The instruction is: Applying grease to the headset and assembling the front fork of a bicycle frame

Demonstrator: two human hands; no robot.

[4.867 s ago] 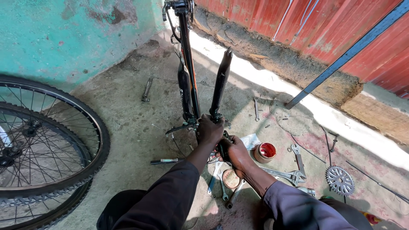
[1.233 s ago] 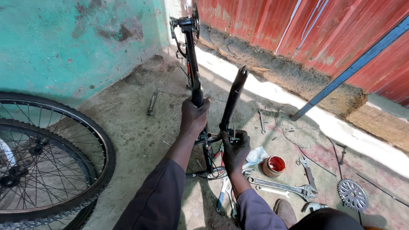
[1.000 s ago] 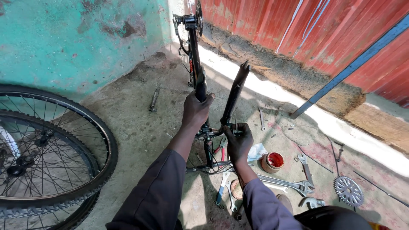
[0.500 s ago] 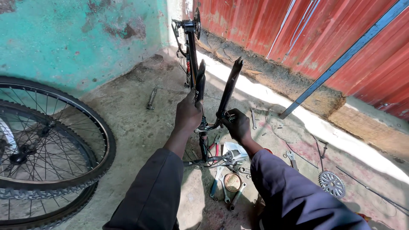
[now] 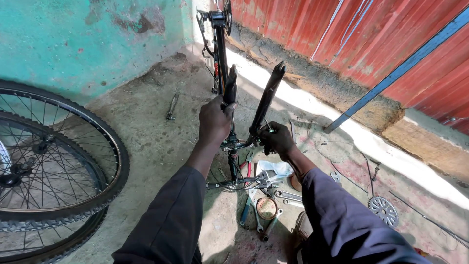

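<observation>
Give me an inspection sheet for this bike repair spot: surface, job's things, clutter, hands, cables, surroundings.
Surface: bare concrete floor, stained, part sunlit.
Job's things: black bicycle fork with both legs pointing up, on an upturned bicycle frame.
Clutter: spanners, blue-handled pliers, round tin, white rag, sprocket, lone wrench.
Hands: left hand grips the left fork leg; right hand grips the base of the right leg.
Cables: thin wire on the floor at right.
Surroundings: teal wall, red corrugated sheet, blue bar, two spoked wheels.
</observation>
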